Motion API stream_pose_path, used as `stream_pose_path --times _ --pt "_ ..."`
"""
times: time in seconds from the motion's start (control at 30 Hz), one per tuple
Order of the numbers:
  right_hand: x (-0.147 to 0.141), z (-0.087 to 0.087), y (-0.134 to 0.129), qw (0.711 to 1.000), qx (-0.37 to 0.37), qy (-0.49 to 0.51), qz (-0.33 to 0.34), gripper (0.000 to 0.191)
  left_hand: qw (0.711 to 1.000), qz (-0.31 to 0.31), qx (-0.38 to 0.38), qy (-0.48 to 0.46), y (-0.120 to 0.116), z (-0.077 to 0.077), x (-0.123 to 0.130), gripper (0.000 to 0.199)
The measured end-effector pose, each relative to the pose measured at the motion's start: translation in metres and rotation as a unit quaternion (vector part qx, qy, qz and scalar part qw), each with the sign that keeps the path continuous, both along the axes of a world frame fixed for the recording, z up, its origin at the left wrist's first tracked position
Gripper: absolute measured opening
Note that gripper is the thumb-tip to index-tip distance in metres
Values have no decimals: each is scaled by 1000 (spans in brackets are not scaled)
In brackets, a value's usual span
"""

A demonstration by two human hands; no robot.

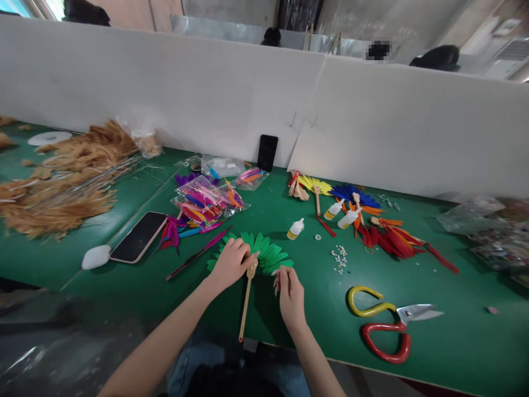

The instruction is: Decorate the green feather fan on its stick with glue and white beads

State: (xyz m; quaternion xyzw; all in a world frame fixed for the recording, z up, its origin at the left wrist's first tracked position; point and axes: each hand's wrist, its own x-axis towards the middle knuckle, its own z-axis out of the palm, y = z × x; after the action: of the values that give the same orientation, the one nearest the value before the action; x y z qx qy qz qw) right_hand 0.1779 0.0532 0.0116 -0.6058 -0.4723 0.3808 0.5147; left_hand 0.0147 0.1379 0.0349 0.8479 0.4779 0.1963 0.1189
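A green feather fan (264,246) with a pale wooden handle (245,311) lies in front of me, the handle toward the table's near edge. My left hand (232,261) is closed over the fan's left side, thumb and fingertips at the light-coloured head of the handle. At the fan's right edge, my right hand (291,292) has its fingers curled in a pinch against the lower feathers. Whether it also holds something small is hidden. Just beyond the fan stands a small white-capped glue bottle (295,229). Small white beads (339,259) are scattered to the right.
Scissors (397,317) with yellow and red handles lie at right. Behind are yellow (314,184) and blue (355,194) feather fans, more bottles and red feathers (399,240). Bagged feathers (202,198), a phone (139,237), a white mouse (96,257) and tan fibre bundles (70,182) are left.
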Motion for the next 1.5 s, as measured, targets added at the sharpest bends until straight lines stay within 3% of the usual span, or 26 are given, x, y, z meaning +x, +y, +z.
stream_pose_path --times 0.17,0.37,0.6,0.87,1.13,1.33,1.5 --pt "0 1 -1 1000 23 4 -6 31 996 72 43 14 -25 19 -7 33" --pt "3 -5 -5 998 39 -40 -2 31 977 90 -104 164 -85 18 4 34" --pt "3 -5 -13 998 55 2 10 25 952 92 -170 236 -89 18 20 24" --pt "5 -2 -23 994 7 97 51 37 978 129 -65 154 -94 16 14 25" --pt "1 13 -18 979 -31 163 120 43 994 93 41 43 -94 40 16 28" --pt "3 28 -17 973 -24 196 121 43 989 41 -44 -137 -94 58 20 30" --pt "5 36 -18 973 -12 193 127 39 940 17 -200 -275 -98 53 22 31"
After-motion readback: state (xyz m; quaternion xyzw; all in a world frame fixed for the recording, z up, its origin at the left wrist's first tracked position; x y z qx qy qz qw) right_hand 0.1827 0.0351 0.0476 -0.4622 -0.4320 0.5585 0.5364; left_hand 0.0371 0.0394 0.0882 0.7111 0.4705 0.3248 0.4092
